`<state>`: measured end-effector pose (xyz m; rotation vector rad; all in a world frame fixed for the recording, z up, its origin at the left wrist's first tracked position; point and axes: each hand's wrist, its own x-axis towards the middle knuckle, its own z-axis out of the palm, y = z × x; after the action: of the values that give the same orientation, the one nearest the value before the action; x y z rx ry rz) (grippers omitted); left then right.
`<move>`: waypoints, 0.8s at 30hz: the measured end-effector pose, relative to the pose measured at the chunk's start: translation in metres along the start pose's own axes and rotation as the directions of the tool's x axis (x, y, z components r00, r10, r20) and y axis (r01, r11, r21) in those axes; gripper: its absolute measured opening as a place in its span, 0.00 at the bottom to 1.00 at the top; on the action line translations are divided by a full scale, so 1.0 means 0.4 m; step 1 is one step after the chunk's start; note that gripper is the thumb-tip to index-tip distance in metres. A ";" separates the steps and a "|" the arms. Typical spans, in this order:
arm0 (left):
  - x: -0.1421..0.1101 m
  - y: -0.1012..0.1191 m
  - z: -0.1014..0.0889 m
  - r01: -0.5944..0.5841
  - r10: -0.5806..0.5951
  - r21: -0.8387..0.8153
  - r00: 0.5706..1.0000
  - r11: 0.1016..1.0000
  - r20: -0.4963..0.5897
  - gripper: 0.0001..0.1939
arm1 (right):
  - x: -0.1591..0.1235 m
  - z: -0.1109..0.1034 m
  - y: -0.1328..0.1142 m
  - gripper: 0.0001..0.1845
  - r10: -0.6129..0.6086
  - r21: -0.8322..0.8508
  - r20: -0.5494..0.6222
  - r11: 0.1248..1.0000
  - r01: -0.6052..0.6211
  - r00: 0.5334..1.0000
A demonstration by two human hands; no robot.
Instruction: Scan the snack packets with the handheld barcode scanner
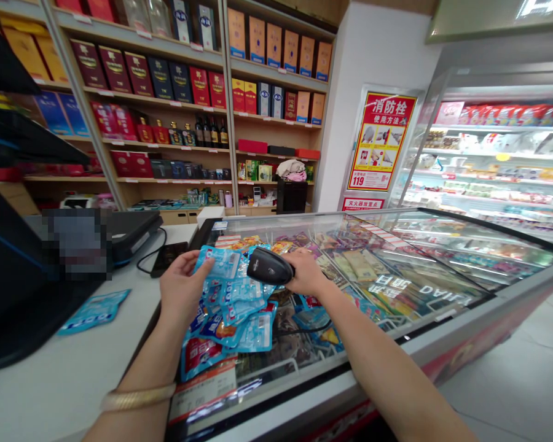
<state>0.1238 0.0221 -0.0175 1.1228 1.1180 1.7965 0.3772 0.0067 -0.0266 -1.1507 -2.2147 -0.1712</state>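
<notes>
A blue packet [222, 261] is pinched by the left grip [183, 279] at the packet pile [242, 301]. A black scanner [268, 267] is clamped by the right grip [306, 274] near it.

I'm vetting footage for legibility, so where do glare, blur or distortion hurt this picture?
Head view: reflected lettering and bright streaks cross the freezer's glass lid; head view: the refrigerated display looks washed out and soft; head view: a pixelated patch hides detail at left; head view: wide-angle distortion leans the fire-hydrant poster; head view: the barcode scanner stays readable in outline.
</notes>
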 end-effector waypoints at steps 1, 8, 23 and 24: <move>0.000 0.000 0.000 -0.003 0.003 -0.002 1.000 1.000 0.002 0.24 | 0.000 0.000 -0.001 0.10 -0.001 0.001 0.002 1.000 0.001 1.000; 0.004 -0.006 -0.001 -0.009 0.008 -0.027 1.000 1.000 -0.008 0.24 | 0.001 -0.001 -0.005 0.09 0.009 0.007 0.011 1.000 -0.009 1.000; 0.048 -0.003 -0.041 -0.047 -0.009 -0.167 0.946 0.985 -0.323 0.17 | -0.013 0.013 0.017 0.07 -0.011 0.040 -0.080 0.999 0.014 0.997; 0.063 0.000 -0.058 -0.052 -0.045 -0.210 0.901 0.976 -0.432 0.15 | -0.014 0.014 0.020 0.09 -0.012 0.048 -0.084 0.999 0.016 0.996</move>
<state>0.0936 0.0378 -0.0158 0.6059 1.1283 2.1780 0.3831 0.0099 -0.0359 -1.0821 -2.1426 -0.1674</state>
